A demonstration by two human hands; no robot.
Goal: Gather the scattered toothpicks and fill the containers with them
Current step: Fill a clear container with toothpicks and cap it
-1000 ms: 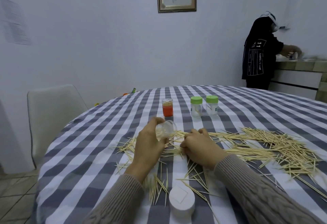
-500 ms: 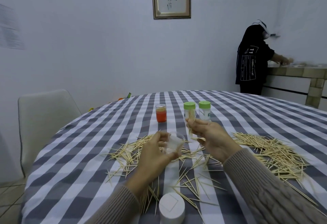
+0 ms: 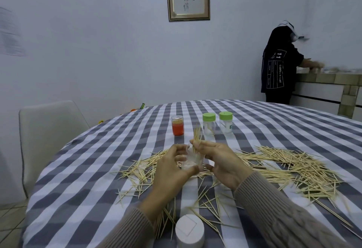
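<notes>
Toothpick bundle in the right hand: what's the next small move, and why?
Probably lower the toothpick bundle tips-first into the clear container. The right hand pinches it upright just above the mouth, and the left hand holds the container tilted toward it.

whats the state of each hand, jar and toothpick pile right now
left hand: holds the clear jar
clear jar: tilted, open
right hand: pinches a toothpick bunch
orange jar: upright, no lid seen
green-lid jars: upright, capped
loose toothpicks: scattered on the table
white lid: on the table
</notes>
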